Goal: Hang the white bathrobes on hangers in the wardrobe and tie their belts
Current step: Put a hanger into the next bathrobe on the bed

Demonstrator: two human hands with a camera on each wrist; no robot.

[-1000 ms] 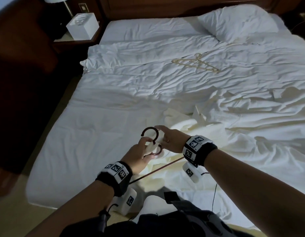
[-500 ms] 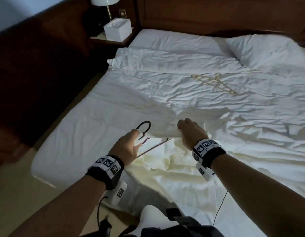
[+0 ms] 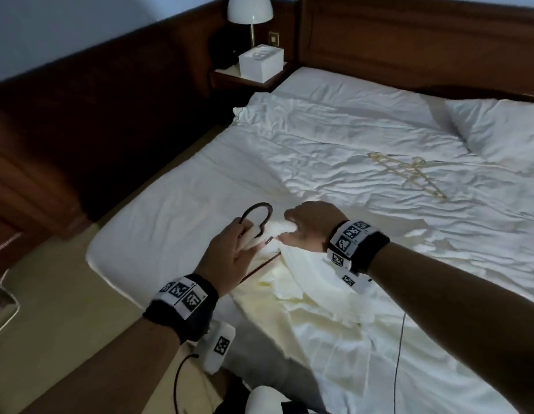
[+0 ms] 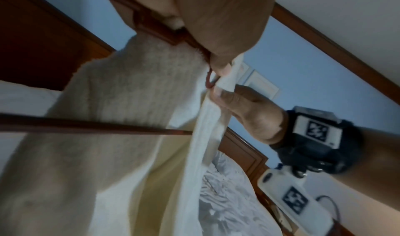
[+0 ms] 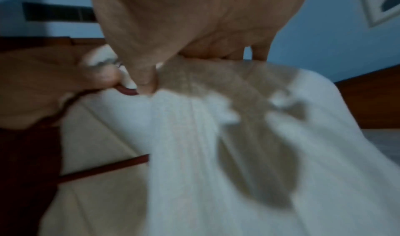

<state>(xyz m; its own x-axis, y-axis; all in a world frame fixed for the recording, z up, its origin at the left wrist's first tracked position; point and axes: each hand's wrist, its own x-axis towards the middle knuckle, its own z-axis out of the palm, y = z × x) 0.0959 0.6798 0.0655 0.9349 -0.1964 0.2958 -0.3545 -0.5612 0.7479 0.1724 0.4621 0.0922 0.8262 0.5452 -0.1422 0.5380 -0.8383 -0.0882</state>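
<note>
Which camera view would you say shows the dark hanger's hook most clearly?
The head view: the dark hanger's hook curves whole above the left hand. The left wrist view shows mainly its straight bar; the right wrist view, blurred, shows only dark red pieces.

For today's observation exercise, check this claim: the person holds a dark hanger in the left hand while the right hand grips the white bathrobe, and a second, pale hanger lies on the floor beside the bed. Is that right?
Not quite. The pale hanger lies on the bed, near the pillow, not on the floor, as the head view shows. The rest stands: the left hand holds the dark hanger and the right hand grips the white bathrobe.
</note>
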